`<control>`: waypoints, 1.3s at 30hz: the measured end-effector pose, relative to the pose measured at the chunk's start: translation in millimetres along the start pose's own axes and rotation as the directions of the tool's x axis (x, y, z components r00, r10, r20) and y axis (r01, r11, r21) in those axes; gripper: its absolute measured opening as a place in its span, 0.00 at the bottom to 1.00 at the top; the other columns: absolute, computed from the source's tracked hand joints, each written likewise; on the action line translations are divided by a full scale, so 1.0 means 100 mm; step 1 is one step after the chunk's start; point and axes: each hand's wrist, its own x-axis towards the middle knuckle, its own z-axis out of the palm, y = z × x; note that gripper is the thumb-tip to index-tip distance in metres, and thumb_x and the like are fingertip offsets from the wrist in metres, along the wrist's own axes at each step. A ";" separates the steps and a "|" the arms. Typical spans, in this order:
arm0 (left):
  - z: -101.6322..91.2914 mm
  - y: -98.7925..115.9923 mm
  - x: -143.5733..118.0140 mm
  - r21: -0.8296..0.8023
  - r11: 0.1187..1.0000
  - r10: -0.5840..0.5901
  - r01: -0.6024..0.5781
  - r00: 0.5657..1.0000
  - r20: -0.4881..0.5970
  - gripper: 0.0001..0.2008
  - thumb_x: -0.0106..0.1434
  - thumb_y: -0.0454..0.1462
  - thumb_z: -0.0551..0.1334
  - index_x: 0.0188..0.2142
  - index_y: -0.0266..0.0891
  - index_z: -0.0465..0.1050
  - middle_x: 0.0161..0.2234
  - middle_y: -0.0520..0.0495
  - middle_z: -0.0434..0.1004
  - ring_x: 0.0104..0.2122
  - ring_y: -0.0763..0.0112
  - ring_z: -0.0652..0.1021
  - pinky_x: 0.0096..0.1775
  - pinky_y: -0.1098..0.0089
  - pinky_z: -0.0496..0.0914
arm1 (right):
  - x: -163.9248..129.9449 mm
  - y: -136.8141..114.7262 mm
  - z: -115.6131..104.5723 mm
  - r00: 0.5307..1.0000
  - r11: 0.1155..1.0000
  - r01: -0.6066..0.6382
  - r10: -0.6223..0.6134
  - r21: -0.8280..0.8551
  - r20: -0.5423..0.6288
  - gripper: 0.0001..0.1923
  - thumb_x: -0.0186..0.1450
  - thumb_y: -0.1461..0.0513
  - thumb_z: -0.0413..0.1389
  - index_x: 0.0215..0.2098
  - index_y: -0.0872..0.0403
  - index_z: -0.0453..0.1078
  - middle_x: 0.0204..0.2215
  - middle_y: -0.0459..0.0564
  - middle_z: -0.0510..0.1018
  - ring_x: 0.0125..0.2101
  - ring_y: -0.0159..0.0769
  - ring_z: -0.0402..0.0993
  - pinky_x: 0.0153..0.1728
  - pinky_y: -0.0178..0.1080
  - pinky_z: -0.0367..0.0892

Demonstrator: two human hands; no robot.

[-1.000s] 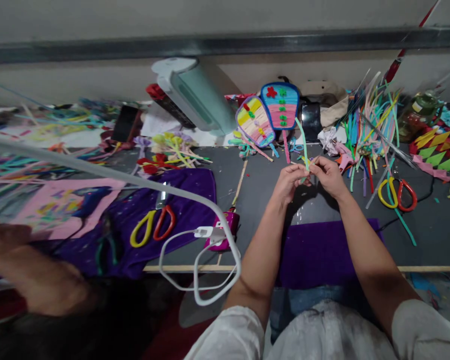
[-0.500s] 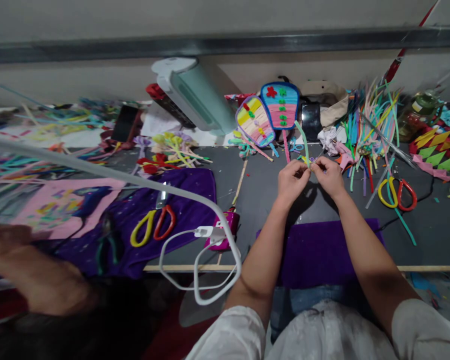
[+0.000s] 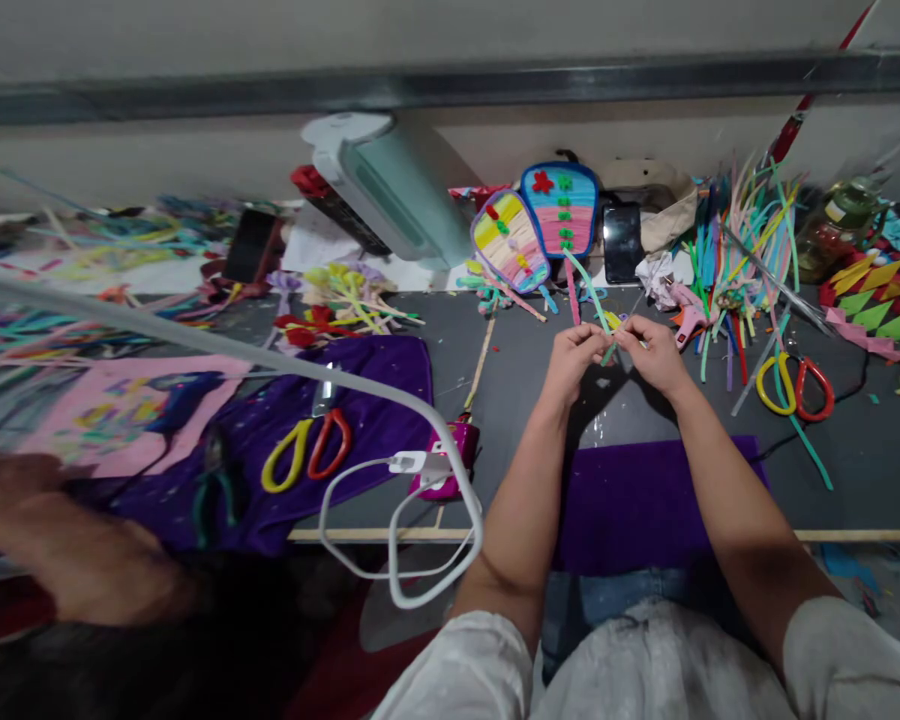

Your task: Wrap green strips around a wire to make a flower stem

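1. Grip: left hand (image 3: 576,358) has thumb and fingertips pinched on a light-green strip (image 3: 595,294). Right hand (image 3: 651,354) has its fingertips bunched right beside them; can't tell whether they clamp the strip or only brace it.
2. Location: strip is up between the hands, above the grey tabletop (image 3: 517,400), beyond the folded purple cloth (image 3: 630,500). Long end leans up and left, across the view of the blue-rimmed paddle's (image 3: 560,210) pink stick (image 3: 571,290). Short end pokes out below the fingertips.
3. Doing it well: pinch close to the working point, hold the left as anchor, make small moves with the right. The strip looks soft and bendy, so a long free span would likely wander.
4. Keep the long end clear of the pink glue gun (image 3: 691,316) and the strip bundle (image 3: 746,250); snagging looks like the main risk.
5. Vs half a second ago: strip tip has swung left, from beside the paddle's lower corner to in front of its stick. Short end now shows; it didn't then. Scissors (image 3: 814,390) at right unchanged.
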 end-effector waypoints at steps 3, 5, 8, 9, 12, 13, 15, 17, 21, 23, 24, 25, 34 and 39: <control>-0.02 0.03 -0.01 -0.057 0.994 -0.092 0.094 0.995 0.029 0.06 0.48 0.36 0.65 0.23 0.35 0.70 0.17 0.55 0.65 0.17 0.79 0.69 0.24 0.74 0.68 | 0.00 0.02 0.01 1.000 0.999 0.010 -0.011 0.045 0.018 0.10 0.63 0.58 0.51 0.26 0.54 0.65 0.23 0.43 0.67 0.27 0.30 0.63 0.32 0.35 0.57; -0.03 0.06 -0.02 -0.074 0.988 -0.129 0.134 0.989 0.069 0.07 0.47 0.36 0.66 0.23 0.34 0.71 0.17 0.55 0.66 0.17 0.78 0.69 0.25 0.73 0.69 | 0.01 0.02 0.00 0.999 0.997 0.011 -0.013 0.077 0.031 0.10 0.63 0.58 0.51 0.25 0.54 0.64 0.23 0.43 0.67 0.26 0.30 0.62 0.32 0.35 0.57; -0.06 0.09 -0.03 -0.096 0.979 -0.165 0.181 0.975 0.149 0.09 0.48 0.38 0.67 0.22 0.34 0.70 0.16 0.55 0.65 0.16 0.78 0.69 0.26 0.71 0.71 | 0.01 -0.01 0.00 0.999 0.990 0.001 -0.009 0.141 0.053 0.10 0.62 0.58 0.52 0.25 0.54 0.63 0.23 0.43 0.66 0.26 0.30 0.62 0.32 0.35 0.57; -0.07 0.10 -0.04 -0.108 0.974 -0.177 0.197 0.969 0.172 0.10 0.48 0.38 0.68 0.22 0.34 0.69 0.16 0.55 0.64 0.16 0.77 0.70 0.26 0.70 0.72 | 0.01 -0.03 -0.01 0.998 0.986 -0.004 -0.006 0.166 0.059 0.11 0.62 0.58 0.52 0.24 0.54 0.63 0.23 0.43 0.66 0.26 0.30 0.62 0.32 0.35 0.58; -0.09 0.11 -0.04 -0.150 0.957 -0.212 0.250 0.950 0.231 0.12 0.47 0.38 0.68 0.20 0.35 0.67 0.16 0.55 0.65 0.17 0.76 0.71 0.25 0.69 0.72 | 0.00 -0.08 -0.01 0.997 0.971 -0.020 0.002 0.237 0.075 0.12 0.62 0.57 0.52 0.24 0.53 0.62 0.23 0.44 0.67 0.27 0.31 0.63 0.33 0.36 0.59; -0.09 0.10 -0.03 -0.162 0.950 -0.221 0.265 0.944 0.247 0.11 0.47 0.38 0.68 0.21 0.35 0.68 0.17 0.54 0.66 0.17 0.76 0.71 0.25 0.69 0.72 | 0.00 -0.09 -0.01 0.997 0.967 -0.028 0.008 0.253 0.082 0.12 0.62 0.56 0.52 0.23 0.53 0.61 0.24 0.44 0.67 0.28 0.31 0.63 0.34 0.36 0.60; -0.09 0.09 -0.03 -0.184 0.940 -0.232 0.287 0.934 0.271 0.10 0.47 0.38 0.68 0.24 0.34 0.70 0.19 0.53 0.69 0.17 0.77 0.70 0.25 0.70 0.72 | 0.00 -0.11 -0.01 0.996 0.962 -0.045 0.022 0.270 0.087 0.13 0.61 0.55 0.53 0.23 0.53 0.61 0.24 0.44 0.68 0.28 0.31 0.64 0.34 0.36 0.61; -0.09 0.08 -0.03 -0.197 0.934 -0.238 0.298 0.930 0.280 0.11 0.47 0.38 0.68 0.26 0.34 0.70 0.20 0.52 0.71 0.17 0.77 0.71 0.25 0.70 0.72 | 0.00 -0.12 -0.01 0.996 0.961 -0.056 0.037 0.270 0.076 0.13 0.61 0.54 0.53 0.23 0.53 0.62 0.24 0.44 0.68 0.28 0.32 0.64 0.35 0.37 0.61; -0.08 0.07 -0.02 -0.170 0.944 -0.239 0.284 0.941 0.241 0.11 0.48 0.40 0.68 0.26 0.34 0.71 0.20 0.51 0.71 0.18 0.77 0.71 0.26 0.70 0.72 | 0.01 -0.08 0.00 0.997 0.967 -0.057 0.044 0.249 0.058 0.13 0.62 0.54 0.53 0.24 0.53 0.63 0.24 0.44 0.69 0.28 0.31 0.64 0.34 0.36 0.61; -0.07 0.06 -0.02 -0.116 0.968 -0.195 0.221 0.961 0.198 0.11 0.49 0.40 0.68 0.26 0.34 0.72 0.21 0.50 0.72 0.19 0.77 0.71 0.27 0.70 0.71 | 0.01 -0.06 0.00 0.998 0.970 -0.052 0.042 0.237 0.047 0.13 0.62 0.55 0.53 0.24 0.54 0.64 0.23 0.44 0.69 0.27 0.31 0.64 0.33 0.36 0.60; -0.06 0.05 -0.02 -0.077 0.984 -0.145 0.159 0.975 0.168 0.11 0.50 0.40 0.67 0.26 0.34 0.72 0.21 0.50 0.72 0.20 0.77 0.71 0.27 0.70 0.71 | 0.02 -0.05 0.00 0.999 0.972 -0.049 0.042 0.230 0.034 0.13 0.62 0.55 0.53 0.24 0.54 0.64 0.23 0.44 0.68 0.27 0.31 0.63 0.32 0.35 0.60; -0.04 0.04 -0.01 -0.026 0.996 -0.076 0.080 0.988 0.133 0.10 0.51 0.40 0.66 0.25 0.34 0.72 0.22 0.50 0.72 0.20 0.77 0.71 0.28 0.71 0.70 | 0.02 -0.04 0.00 0.999 0.974 -0.047 0.044 0.222 0.016 0.13 0.61 0.55 0.54 0.24 0.54 0.65 0.22 0.44 0.68 0.26 0.30 0.63 0.31 0.35 0.59; 0.05 -0.02 -0.07 0.629 0.588 0.547 -0.509 0.823 0.154 0.09 0.61 0.39 0.59 0.27 0.39 0.71 0.28 0.47 0.71 0.30 0.70 0.71 0.36 0.69 0.64 | 0.04 0.11 0.02 0.979 0.972 -0.168 0.185 0.167 -0.091 0.14 0.60 0.53 0.54 0.24 0.55 0.66 0.20 0.43 0.67 0.23 0.29 0.61 0.27 0.34 0.58; 0.07 -0.01 -0.09 0.653 0.566 0.557 -0.503 0.817 0.147 0.08 0.61 0.39 0.58 0.27 0.40 0.72 0.28 0.47 0.72 0.31 0.70 0.72 0.36 0.70 0.64 | 0.04 0.15 0.04 0.989 0.985 -0.113 0.124 0.134 -0.076 0.10 0.60 0.56 0.52 0.26 0.53 0.64 0.23 0.43 0.68 0.25 0.31 0.63 0.30 0.35 0.60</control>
